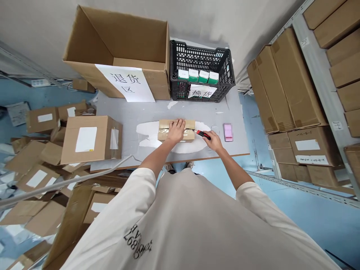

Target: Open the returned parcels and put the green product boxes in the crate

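Observation:
A small taped cardboard box (165, 135) lies on the table in front of me. My left hand (176, 130) rests on its top with the fingers spread, pressing near the middle seam. In my right hand (213, 140) is a red and black utility knife (203, 134), held from the right side. Its tip points left, at the seam near the box's right end. How far the blade goes into the tape is too small to tell.
At the back stand a large open carton (157, 80) and a black plastic crate (222, 90) with several green-white boxes (198, 76). A closed carton (84, 155) sits left, a phone (228, 132) right. Cartons pile on the left floor; loaded shelves (299, 48) rise on the right.

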Motion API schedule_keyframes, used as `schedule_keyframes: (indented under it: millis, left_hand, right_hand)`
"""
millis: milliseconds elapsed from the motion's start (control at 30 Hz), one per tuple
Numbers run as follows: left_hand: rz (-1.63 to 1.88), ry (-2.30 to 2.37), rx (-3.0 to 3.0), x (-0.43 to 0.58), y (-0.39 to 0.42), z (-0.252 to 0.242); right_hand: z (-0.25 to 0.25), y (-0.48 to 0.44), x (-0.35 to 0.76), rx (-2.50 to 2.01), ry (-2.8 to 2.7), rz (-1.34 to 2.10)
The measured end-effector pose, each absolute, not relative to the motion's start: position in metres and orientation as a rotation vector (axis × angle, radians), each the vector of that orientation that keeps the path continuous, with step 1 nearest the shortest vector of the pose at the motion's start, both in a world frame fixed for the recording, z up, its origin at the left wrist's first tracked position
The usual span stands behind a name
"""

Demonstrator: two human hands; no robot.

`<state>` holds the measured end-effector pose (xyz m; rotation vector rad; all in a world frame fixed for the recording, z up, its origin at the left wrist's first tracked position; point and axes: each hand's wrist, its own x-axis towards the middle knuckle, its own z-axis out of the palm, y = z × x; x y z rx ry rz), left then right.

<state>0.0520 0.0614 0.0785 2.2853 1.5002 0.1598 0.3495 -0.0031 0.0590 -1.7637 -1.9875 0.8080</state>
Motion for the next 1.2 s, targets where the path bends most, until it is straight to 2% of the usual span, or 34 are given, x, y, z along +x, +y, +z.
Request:
schedule_keyframes:
  millis: [233,433,567,800,967,1200]
  left_hand:
    - [0.163,1.536,2.276,0.053,0.060,0.081]
    - [0.142,1.537,2.275,0.051,0.060,0.081]
    - [0.147,1.562,2.270,0.051,0.055,0.079]
    - [0.144,1.596,2.252,0.052,0.050,0.078]
    - [0.125,1.614,2.248,0.031,0.039,0.086]
    - [0.067,1.797,2.171,-0.021,0.015,0.099]
  right_hand:
    - [0.053,-0.003,0.342,-1.694,-1.908,0.971]
    - [0.058,0.009,0.379,-1.724,-2.017,0.811]
    - [0.057,0.020,0.429,-2.003,-1.725,0.613]
    - [0.013,0.033,0.429,-2.309,-1.558,0.801]
    - [-0.020,0.042,0.418,-2.492,-1.451,0.774]
    - [-0.045,0.041,0.424,-2.508,-1.350,0.809]
